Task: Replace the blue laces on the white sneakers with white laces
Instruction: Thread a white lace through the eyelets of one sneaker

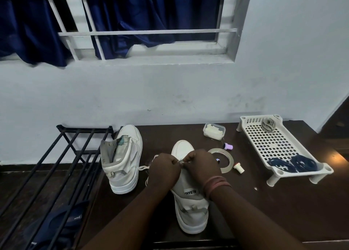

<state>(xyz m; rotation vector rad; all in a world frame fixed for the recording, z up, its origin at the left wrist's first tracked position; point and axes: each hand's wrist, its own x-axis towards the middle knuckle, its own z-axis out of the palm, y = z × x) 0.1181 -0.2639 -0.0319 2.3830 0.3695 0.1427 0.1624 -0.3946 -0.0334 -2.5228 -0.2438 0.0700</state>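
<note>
While both blue laces (pixel 291 163) lie coiled in the white tray (pixel 264 136) at right, my left hand (pixel 164 171) and right hand (pixel 201 165) pinch a white lace (pixel 144 167) over the centre sneaker (pixel 188 198). I judge lacing barely begun; the left sneaker (pixel 122 159) stands bare on the dark counter (pixel 273 208), below a barred window (pixel 132 23).

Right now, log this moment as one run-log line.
left hand: pinching white lace | right hand: pinching lace | near sneaker: being laced | far sneaker: unlaced | blue laces: in tray
</note>
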